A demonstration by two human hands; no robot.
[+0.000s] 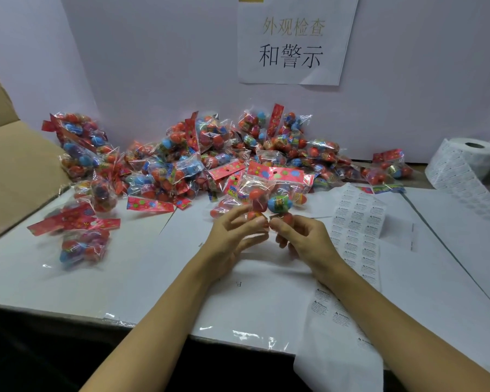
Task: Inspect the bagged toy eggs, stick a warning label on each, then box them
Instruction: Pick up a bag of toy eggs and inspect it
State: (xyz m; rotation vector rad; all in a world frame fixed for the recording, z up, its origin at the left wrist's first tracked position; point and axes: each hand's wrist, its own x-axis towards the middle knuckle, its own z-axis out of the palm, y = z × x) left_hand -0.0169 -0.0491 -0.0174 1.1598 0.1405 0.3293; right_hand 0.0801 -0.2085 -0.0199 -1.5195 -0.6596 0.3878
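While both hands hold one bag of toy eggs (269, 193) upright between them, just above the tabletop (153, 278), the step in hand reads as inspection before labelling. The left hand (232, 236) has its fingers loosely curled against the bag's lower left; the right hand (303, 236) pinches the bottom edge with thumb and fingertips. Whether a sticker is already on a fingertip cannot be told. To do this well, I judge: turn the bag slowly, check the seal, the header card and each egg through the film, and keep the grip light so the plastic does not crease where the label should sit. The label sheet (357, 222) lies just right of the right hand, the label roll (470, 162) farther right. The unchecked pile (210, 154) lies beyond the hands, and one bag (79, 239) lies well to the left, near the cardboard box (14, 165).
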